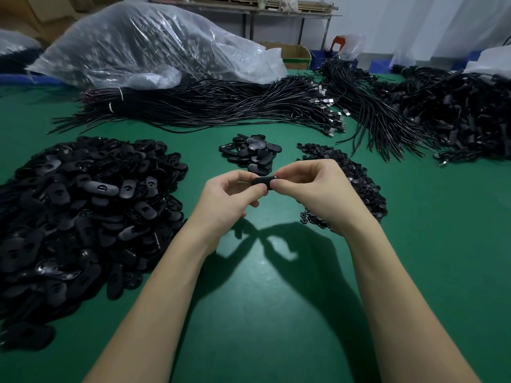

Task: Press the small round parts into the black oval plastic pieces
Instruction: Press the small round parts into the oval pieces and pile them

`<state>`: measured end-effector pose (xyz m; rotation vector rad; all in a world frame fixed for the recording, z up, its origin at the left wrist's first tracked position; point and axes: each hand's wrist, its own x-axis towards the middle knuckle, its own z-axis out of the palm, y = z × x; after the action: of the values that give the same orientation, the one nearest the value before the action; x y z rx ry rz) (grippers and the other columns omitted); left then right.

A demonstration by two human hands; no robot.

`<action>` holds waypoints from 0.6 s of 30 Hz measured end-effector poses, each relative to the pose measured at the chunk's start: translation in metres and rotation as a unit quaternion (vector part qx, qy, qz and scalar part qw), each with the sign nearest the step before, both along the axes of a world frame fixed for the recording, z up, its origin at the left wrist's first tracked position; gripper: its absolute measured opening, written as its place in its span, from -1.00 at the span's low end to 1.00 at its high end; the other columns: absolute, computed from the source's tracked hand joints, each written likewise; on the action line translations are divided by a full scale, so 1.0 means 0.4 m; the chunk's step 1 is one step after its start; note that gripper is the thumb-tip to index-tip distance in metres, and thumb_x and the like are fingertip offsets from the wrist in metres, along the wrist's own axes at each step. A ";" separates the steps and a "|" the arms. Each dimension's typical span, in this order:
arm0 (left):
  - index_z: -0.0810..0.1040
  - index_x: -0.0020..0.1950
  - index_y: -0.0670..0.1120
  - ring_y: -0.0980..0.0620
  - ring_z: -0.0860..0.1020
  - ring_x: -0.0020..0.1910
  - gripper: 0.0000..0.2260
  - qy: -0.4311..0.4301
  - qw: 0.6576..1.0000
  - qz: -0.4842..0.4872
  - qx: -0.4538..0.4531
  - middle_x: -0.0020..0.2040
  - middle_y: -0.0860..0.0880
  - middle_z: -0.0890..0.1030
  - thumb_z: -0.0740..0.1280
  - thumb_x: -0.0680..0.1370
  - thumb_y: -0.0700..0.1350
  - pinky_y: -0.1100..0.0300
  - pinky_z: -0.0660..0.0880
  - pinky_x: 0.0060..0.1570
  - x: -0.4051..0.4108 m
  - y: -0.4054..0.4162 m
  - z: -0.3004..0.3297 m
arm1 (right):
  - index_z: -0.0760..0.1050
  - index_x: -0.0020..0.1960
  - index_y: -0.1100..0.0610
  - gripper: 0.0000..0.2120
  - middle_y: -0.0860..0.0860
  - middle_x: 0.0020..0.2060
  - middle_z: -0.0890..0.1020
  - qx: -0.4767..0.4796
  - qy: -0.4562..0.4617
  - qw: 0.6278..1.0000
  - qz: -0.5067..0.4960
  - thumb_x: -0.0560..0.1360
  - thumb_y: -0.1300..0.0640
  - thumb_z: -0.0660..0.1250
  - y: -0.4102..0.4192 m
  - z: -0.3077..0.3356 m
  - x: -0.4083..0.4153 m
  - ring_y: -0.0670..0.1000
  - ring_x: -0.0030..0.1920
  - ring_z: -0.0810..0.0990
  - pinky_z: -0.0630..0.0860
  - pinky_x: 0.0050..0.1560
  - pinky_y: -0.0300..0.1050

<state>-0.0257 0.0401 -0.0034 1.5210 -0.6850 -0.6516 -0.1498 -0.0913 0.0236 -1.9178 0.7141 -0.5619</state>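
Note:
A black oval plastic piece (264,181) is held above the green table (276,313) between both hands. My left hand (226,201) pinches its left end with curled fingers, and my right hand (312,189) pinches its right end between thumb and fingertips. A big heap of black oval pieces (83,217) lies at the left. Beyond the hands sits a small pile of oval pieces (250,153). A mound of small round parts (356,181) lies to the right, partly hidden behind my right hand. Whether a round part sits in the held piece cannot be seen.
Bundles of black cables (221,106) stretch across the far side of the table, with more cables and plugs (456,114) at the right. A large clear plastic bag (143,42) full of parts lies at the back left. A cardboard box (296,55) stands behind.

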 end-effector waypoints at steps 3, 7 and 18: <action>0.67 -0.04 0.02 0.17 0.58 -0.26 -0.94 -0.013 1.000 0.001 -0.007 -0.16 0.03 0.74 0.47 0.55 -0.14 0.39 0.43 -0.34 -0.001 0.000 0.000 | 0.73 -0.11 -0.02 -0.99 -0.15 -0.34 0.71 -0.016 0.007 1.000 0.000 0.47 0.08 0.55 0.000 -0.001 0.002 -0.26 -0.36 0.57 0.40 -0.34 -0.42; 0.68 -0.07 -0.02 0.20 0.56 -0.30 -0.93 -0.034 0.999 0.001 -0.016 -0.22 0.06 0.73 0.46 0.55 -0.19 0.45 0.42 -0.34 -0.007 -0.004 -0.002 | 0.73 -0.09 0.00 -0.97 -0.12 -0.28 0.74 -0.043 0.018 0.999 0.010 0.47 0.10 0.55 -0.001 -0.005 0.004 -0.27 -0.30 0.62 0.42 -0.29 -0.44; 0.67 -0.07 -0.03 0.27 0.57 -0.32 -0.89 -0.068 0.998 -0.013 -0.010 -0.28 0.12 0.70 0.44 0.57 -0.24 0.47 0.42 -0.31 -0.011 -0.005 -0.008 | 0.70 -0.15 -0.02 -0.94 -0.15 -0.29 0.73 -0.061 0.032 0.997 0.023 0.48 0.09 0.55 -0.005 -0.015 0.000 -0.28 -0.43 0.53 0.35 -0.39 -0.43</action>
<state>-0.0302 0.0382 -0.0064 1.5499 -0.8136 -0.5617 -0.1496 -0.0933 0.0174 -2.0682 0.6887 -0.5275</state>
